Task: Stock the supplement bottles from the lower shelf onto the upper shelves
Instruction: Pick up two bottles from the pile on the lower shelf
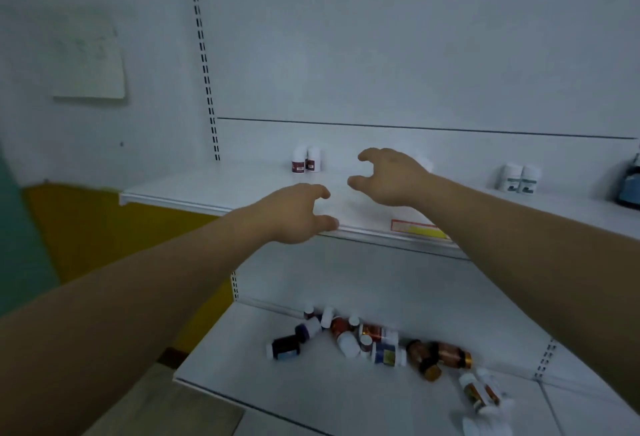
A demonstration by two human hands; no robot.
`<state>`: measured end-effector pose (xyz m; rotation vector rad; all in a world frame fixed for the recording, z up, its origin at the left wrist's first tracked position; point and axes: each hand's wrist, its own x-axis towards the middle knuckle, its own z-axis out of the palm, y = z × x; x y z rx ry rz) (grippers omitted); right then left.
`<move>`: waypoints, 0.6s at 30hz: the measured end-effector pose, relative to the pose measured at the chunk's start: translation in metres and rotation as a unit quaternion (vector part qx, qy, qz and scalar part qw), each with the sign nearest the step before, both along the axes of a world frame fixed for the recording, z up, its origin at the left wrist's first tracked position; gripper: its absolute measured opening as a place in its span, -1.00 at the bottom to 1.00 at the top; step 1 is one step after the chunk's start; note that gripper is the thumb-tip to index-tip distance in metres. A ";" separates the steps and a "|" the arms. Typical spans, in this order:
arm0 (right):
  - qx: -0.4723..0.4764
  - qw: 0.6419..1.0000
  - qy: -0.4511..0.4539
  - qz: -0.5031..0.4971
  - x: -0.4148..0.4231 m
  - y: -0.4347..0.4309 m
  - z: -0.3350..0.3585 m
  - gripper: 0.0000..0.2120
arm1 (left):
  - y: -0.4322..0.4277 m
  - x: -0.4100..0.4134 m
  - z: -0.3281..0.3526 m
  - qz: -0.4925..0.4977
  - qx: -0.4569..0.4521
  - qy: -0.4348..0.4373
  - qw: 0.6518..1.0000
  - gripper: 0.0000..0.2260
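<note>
Both hands reach out over the upper shelf [207, 190] and hold nothing. My left hand [294, 214] hovers at the shelf's front edge with its fingers loosely curved. My right hand [391, 176] is a little farther in, fingers spread and curved, and hides part of a white bottle [425, 163] behind it. Two white bottles with dark red labels [306, 158] stand upright at the back left of this shelf. Two white bottles with grey labels [518, 177] stand at the right. Several supplement bottles [374, 338] lie in a heap on the lower shelf [277, 394].
A dark blue bottle [630, 186] stands at the far right of the upper shelf. A red and yellow price tag [417, 227] sits on the shelf's front rail. Slotted uprights [204, 61] run up the back panel. A paper sheet [88, 61] hangs on the left wall.
</note>
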<state>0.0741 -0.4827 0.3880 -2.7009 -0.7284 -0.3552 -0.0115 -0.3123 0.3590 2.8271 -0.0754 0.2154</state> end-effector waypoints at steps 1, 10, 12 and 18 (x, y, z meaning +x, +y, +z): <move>0.000 1.000 -0.001 0.009 -0.008 0.011 -0.001 -0.39 | 0.008 -0.013 -0.002 -0.001 0.003 -0.003 1.000 -0.42; 0.029 0.994 0.010 0.109 -0.107 0.124 -0.035 -0.41 | 0.103 -0.127 -0.049 0.001 -0.013 0.061 0.998 -0.46; 0.011 0.993 0.001 0.121 -0.125 0.134 -0.055 -0.43 | 0.117 -0.137 -0.073 -0.007 -0.007 0.103 0.995 -0.45; -0.028 0.992 0.104 0.066 -0.135 0.112 -0.130 -0.43 | 0.120 -0.132 -0.148 -0.033 0.006 0.203 0.979 -0.43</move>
